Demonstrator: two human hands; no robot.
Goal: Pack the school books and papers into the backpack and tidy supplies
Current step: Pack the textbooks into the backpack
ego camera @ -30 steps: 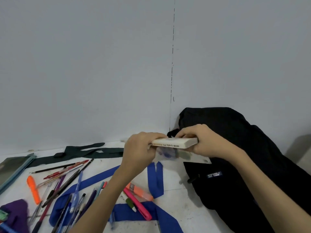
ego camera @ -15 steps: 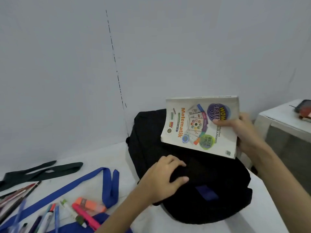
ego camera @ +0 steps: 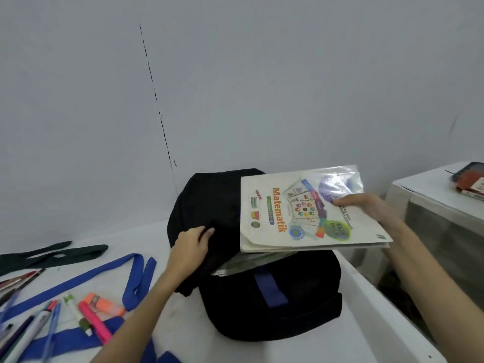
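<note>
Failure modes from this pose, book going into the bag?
1. The right hand pinches the Matematik book at one edge only; it may sag or slip.
2. The left hand grips the backpack fabric, and the opening looks narrow, so the book's corner may catch on it.
3. Something glossy already shows in the opening; the book could crumple it.

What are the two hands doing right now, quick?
Left hand: closed, gripping the black backpack fabric.
Right hand: closed, holding the Matematik book over the backpack.
</note>
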